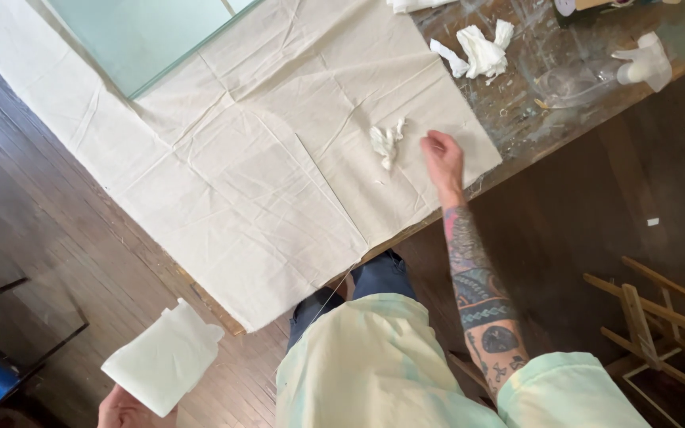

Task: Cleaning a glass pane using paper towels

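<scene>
Here, in the head view, the right hand (441, 158) is reaching out over the near right corner of a cream cloth (263, 166) that is covering most of a wooden table (564, 119). Its fingers are curling loosely downward and gripping nothing; the fingertips are hovering just right of a small crumpled white wad (387, 143) that is lying on the cloth, close but apart from it. The tattooed forearm is crossing the table's near edge, where the cloth is ending and bare dark floor (596, 214) is opening up to the right.

The left hand (124, 410) is sitting low at the near left, well off the table, and is pinching a folded white paper towel (164, 358) by its lower edge, so the sheet is standing up over the floor planks.

Far left, a pale green glass pane (144, 36) is lying on the cloth, its long edge running diagonally. Between pane and wad, the cloth is lying open and creased, offering free room. Beyond the cloth's right edge, the paint-stained tabletop is carrying another crumpled white rag (481, 49), a clear plastic dish (572, 83) and a white spray nozzle (645, 62) near the table's edge. A wooden easel frame (660, 317) is standing at the near right on the floor, well apart from the arm.
</scene>
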